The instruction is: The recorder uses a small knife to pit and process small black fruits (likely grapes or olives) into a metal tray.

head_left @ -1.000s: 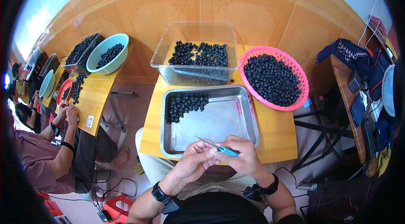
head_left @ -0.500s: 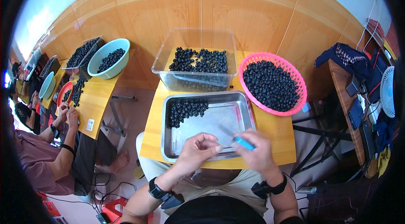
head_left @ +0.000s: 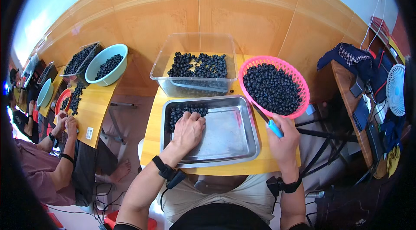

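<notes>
Left of centre, left hand (head_left: pixel 190 131) curls over dark berries (head_left: pixel 176 114) in tray (head_left: pixel 229 130), hold unclear; light touch likely best. Centre right, right hand (head_left: pixel 285 142) grips blue-handled knife (head_left: pixel 275 129).

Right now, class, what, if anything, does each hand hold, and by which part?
Right hand: a knife, by its blue handle. Left hand, at the blueberries: cannot be told.

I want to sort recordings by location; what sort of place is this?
Probably a shared workroom: a yellow table holds a metal tray and a pink basket of dark berries, and a co-worker sits at a similar table nearby.
</notes>
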The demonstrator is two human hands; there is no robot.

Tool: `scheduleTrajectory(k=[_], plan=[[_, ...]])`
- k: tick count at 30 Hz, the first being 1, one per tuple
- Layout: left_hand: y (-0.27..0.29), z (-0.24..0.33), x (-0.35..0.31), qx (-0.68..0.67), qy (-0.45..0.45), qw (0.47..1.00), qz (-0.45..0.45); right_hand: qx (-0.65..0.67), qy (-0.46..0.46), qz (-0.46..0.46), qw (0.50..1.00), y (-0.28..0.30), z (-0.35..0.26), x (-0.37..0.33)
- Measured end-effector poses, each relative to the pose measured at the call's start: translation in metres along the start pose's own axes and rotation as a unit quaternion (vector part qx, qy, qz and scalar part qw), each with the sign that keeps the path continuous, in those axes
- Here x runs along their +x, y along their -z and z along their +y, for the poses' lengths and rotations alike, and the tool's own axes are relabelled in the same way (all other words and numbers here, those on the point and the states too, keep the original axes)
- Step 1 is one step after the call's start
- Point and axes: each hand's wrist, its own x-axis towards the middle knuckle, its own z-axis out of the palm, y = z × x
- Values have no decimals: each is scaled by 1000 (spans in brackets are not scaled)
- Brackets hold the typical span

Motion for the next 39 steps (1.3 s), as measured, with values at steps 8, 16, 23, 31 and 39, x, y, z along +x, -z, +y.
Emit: scheduleTrajectory(k=[8, 16, 23, 31, 39], plan=[[-1, -4, 3, -15, -2, 999, -36, 47, -3, -31, 998, -3, -10, -22], [-6, -7, 2, -4, -18, 1000, -24, 94, -4, -59, 994, -9, -25, -28], [0, -3, 2, -24, -17, 998, -53, 136, -37, -90, 986, -9, -27, -41], [5, 6, -1, -16, -13, 996, -82, 172, -52, -103, 978, -5, -27, -54], [18, 7, -23, -302, 69, 951, -6, 180, -67, -101, 976, -1, -26, -64]])
